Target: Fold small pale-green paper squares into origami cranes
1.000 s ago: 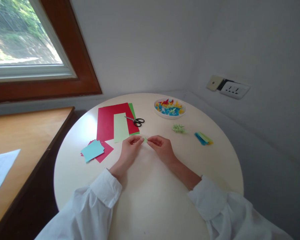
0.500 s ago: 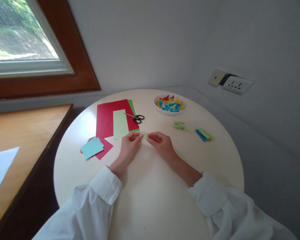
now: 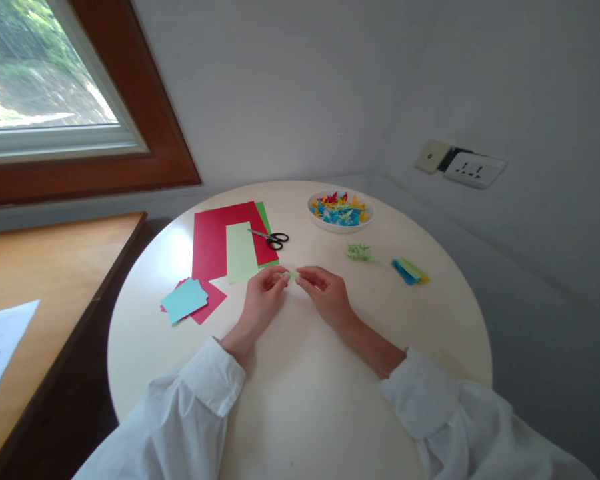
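Between my fingertips is a small piece of folded pale green paper (image 3: 293,276), mostly covered by the fingers. My left hand (image 3: 267,292) pinches its left side, and my right hand (image 3: 325,291) pinches the right side. Just beyond my left hand lies a pale green paper strip (image 3: 241,253) on top of a large red sheet (image 3: 210,243). Black-handled scissors (image 3: 276,240) rest partly across these sheets, blades pointing left. Farther right sits a small heap of folded light green paper pieces (image 3: 359,252).
A white round dish (image 3: 341,229) holds many colourful folded paper pieces at the back. Blue, green and yellow paper slips (image 3: 410,272) lie on the right. Light blue cards (image 3: 184,301) overlap red squares (image 3: 211,303) on the left. A wooden desk (image 3: 70,260) stands beside the round table (image 3: 300,413).
Both hands keep pinching the green paper, with slight shifts of the fingers. The whole view has tilted a little; the things on the table stay in place.
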The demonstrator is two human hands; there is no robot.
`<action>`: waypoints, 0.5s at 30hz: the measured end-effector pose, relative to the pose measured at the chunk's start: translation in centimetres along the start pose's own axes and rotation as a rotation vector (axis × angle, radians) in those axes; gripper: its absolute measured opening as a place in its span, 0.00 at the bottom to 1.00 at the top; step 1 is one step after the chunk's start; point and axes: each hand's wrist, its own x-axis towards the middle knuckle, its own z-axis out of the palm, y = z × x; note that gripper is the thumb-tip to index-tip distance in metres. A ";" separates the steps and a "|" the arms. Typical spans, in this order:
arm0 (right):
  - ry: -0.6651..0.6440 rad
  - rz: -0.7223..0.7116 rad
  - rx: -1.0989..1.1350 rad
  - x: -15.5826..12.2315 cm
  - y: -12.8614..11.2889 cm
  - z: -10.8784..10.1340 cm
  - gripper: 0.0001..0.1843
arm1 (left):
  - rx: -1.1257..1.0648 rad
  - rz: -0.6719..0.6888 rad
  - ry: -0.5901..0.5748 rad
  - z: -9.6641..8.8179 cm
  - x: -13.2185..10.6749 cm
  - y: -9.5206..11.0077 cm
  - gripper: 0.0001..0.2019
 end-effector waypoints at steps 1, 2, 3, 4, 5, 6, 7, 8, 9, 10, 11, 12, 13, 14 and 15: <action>0.002 -0.006 -0.003 0.0 -0.1 0.0 0.10 | 0.001 0.010 0.005 0.0 0.0 0.0 0.09; -0.003 -0.009 -0.007 0.0 -0.2 0.0 0.09 | 0.003 0.016 0.008 0.0 0.0 -0.1 0.09; -0.012 -0.010 -0.007 0.0 -0.2 0.0 0.09 | 0.004 0.016 0.010 0.0 0.1 -0.1 0.09; -0.019 -0.007 -0.004 -0.1 -0.3 0.0 0.08 | 0.003 0.011 0.010 0.0 0.1 -0.1 0.09; -0.025 -0.002 0.002 -0.1 -0.3 0.0 0.08 | 0.003 0.002 0.012 0.0 0.1 -0.1 0.09; -0.028 0.004 0.009 -0.1 -0.3 0.0 0.08 | 0.002 -0.010 0.016 0.0 0.1 -0.1 0.09; -0.032 0.012 0.016 -0.1 -0.3 -0.1 0.08 | 0.003 -0.022 0.018 -0.1 0.1 -0.2 0.10; -0.034 0.020 0.023 -0.1 -0.3 -0.1 0.09 | 0.007 -0.033 0.019 -0.1 0.1 -0.1 0.10; -0.035 0.031 0.029 0.0 -0.3 -0.1 0.09 | 0.012 -0.042 0.019 -0.2 0.1 -0.1 0.10; -0.038 0.042 0.036 0.0 -0.3 -0.1 0.09 | 0.016 -0.050 0.017 -0.2 0.0 -0.1 0.10; -0.038 0.055 0.044 0.0 -0.2 -0.1 0.10 | 0.017 -0.058 0.015 -0.3 0.0 -0.1 0.11; -0.036 0.066 0.053 0.0 -0.2 -0.1 0.10 | 0.015 -0.065 0.015 -0.3 0.0 -0.1 0.11; -0.035 0.077 0.062 0.0 -0.2 -0.1 0.10 | 0.011 -0.071 0.014 -0.3 -0.1 -0.1 0.11; -0.033 0.086 0.071 0.0 -0.3 -0.1 0.10 | 0.007 -0.076 0.014 -0.3 -0.1 0.0 0.11; -0.032 0.092 0.078 0.1 -0.3 -0.1 0.10 | 0.001 -0.078 0.013 -0.3 -0.1 0.0 0.11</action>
